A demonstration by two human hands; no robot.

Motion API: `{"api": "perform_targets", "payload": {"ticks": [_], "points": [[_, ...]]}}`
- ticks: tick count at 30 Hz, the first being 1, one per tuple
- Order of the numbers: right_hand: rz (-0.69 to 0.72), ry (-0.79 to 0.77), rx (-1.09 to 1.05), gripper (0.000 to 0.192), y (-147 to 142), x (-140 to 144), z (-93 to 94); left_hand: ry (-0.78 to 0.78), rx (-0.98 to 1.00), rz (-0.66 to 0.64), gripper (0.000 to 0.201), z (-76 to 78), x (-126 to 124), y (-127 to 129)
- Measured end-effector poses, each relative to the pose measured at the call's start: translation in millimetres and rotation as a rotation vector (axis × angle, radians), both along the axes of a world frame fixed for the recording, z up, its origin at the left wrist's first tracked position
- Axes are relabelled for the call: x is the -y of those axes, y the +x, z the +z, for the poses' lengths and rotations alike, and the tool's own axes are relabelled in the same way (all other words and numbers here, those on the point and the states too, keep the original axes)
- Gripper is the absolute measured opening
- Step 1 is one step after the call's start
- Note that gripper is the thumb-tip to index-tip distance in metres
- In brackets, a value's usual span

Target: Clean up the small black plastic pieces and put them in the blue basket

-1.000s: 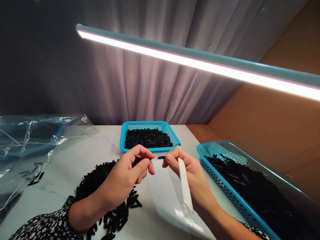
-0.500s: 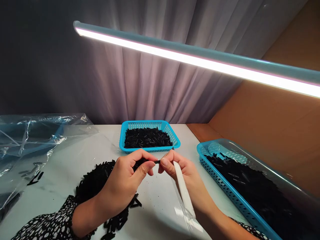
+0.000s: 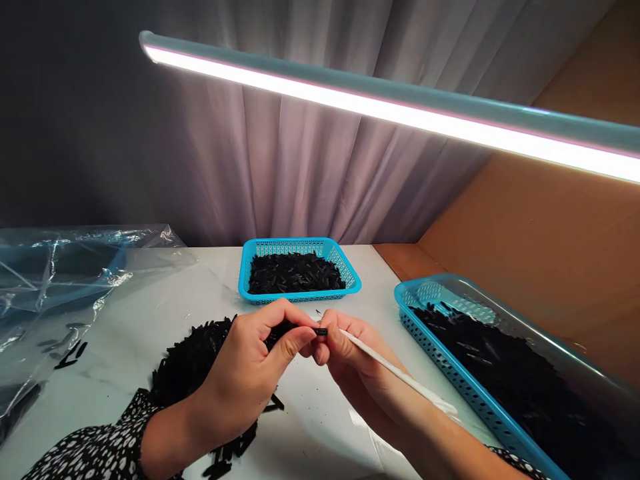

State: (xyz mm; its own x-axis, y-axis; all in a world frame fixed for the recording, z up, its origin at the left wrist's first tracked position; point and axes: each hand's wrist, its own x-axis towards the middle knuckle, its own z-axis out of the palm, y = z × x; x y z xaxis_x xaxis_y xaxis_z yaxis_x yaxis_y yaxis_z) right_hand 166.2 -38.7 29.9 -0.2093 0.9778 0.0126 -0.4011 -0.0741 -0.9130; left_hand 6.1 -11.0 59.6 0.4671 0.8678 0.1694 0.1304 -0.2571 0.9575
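My left hand (image 3: pixel 250 363) pinches a short black strip (image 3: pixel 321 331) between thumb and forefinger. The strip's right end meets the thumb and fingers of my right hand (image 3: pixel 367 370), so both hands come together in front of me. A slim white-handled knife (image 3: pixel 403 375) lies in my right hand, its handle slanting back along the wrist; only a small dark tip shows beyond the fingers. Behind and below my left hand spreads a heap of similar black strips (image 3: pixel 187 360), partly covered by the hand and forearm.
A blue basket (image 3: pixel 300 299) of black pieces stands at the back of the white table (image 3: pixel 220 287). Another blue basket (image 3: pixel 450 360), with clear plastic over it, holds more on the right. Clear plastic sheeting (image 3: pixel 75 267) lies left. A lit tube lamp (image 3: pixel 350 100) crosses above.
The knife handle has swung from steep to a flatter slant toward the lower right as my right hand turned. More of the black strip shows between the fingertips.
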Motion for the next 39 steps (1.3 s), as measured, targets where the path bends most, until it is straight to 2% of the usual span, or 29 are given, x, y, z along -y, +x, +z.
{"api": "perform_targets", "payload": {"ticks": [4, 9, 12, 15, 19, 23, 30, 39], "points": [[0.01, 0.003, -0.062, 0.037, 0.0, -1.2, 0.1, -0.05, 0.023, -0.004, 0.022, -2.3, -1.3, -1.2], [-0.139, -0.09, -0.188, 0.027, 4.7, -11.7, -1.2, -0.311, 0.207, -0.017, 0.017, -6.4, -10.2, 2.1], [-0.164, -0.116, -0.181, 0.017, 7.2, -15.7, -3.7, -0.365, 0.279, -0.036, 0.017, -10.5, -14.4, 4.4], [-0.163, -0.072, -0.039, 0.021, 5.7, -14.1, -5.6, -0.34, 0.284, -0.067, 0.025, -14.9, -15.6, 5.2], [-0.166, 0.105, 0.199, 0.025, 1.5, -8.5, -4.8, -0.288, 0.235, -0.083, 0.026, -18.1, -14.3, 3.8], [-0.213, 0.179, 0.193, 0.015, 0.3, -4.5, -2.6, -0.217, 0.139, -0.056, 0.026, -19.0, -11.5, 0.4], [-0.308, 0.197, 0.258, 0.012, 4.9, -4.2, -4.5, -0.068, 0.069, 0.006, 0.026, -17.4, -9.7, -2.8], [-0.194, 0.146, 0.133, 0.008, 5.0, -1.8, 0.3, 0.03, 0.049, 0.02, 0.02, -11.4, -8.3, 0.1]]}}
